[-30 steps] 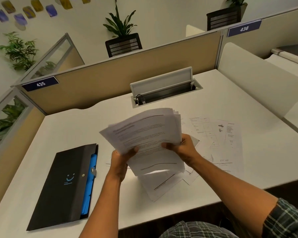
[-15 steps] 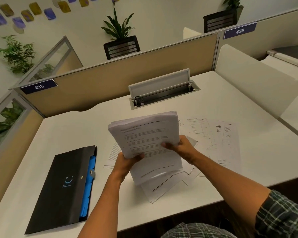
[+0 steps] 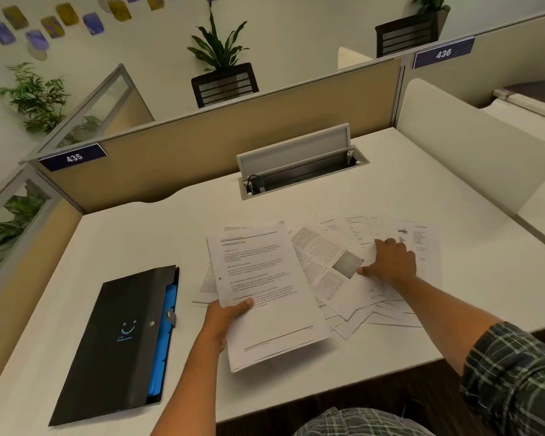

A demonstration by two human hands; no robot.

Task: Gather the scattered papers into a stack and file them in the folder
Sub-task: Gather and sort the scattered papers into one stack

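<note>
My left hand [image 3: 225, 319] grips a stack of printed papers [image 3: 265, 291] by its lower left edge, held low and nearly flat over the desk. My right hand [image 3: 389, 262] lies spread on the loose sheets [image 3: 334, 262] scattered to the right, fingers apart and pressing on them. More sheets stick out under the stack on both sides. A black folder [image 3: 120, 338] with blue inner pockets lies closed on the left of the white desk [image 3: 139, 234], apart from both hands.
An open cable box [image 3: 299, 165] with a raised lid sits at the back of the desk. Tan partitions close the back and left; a white divider [image 3: 472, 152] stands on the right. The desk's front edge is near my body.
The stack was upright in both hands; now the right hand has let go and reached right onto the loose sheets. The left hand has lowered the stack toward flat.
</note>
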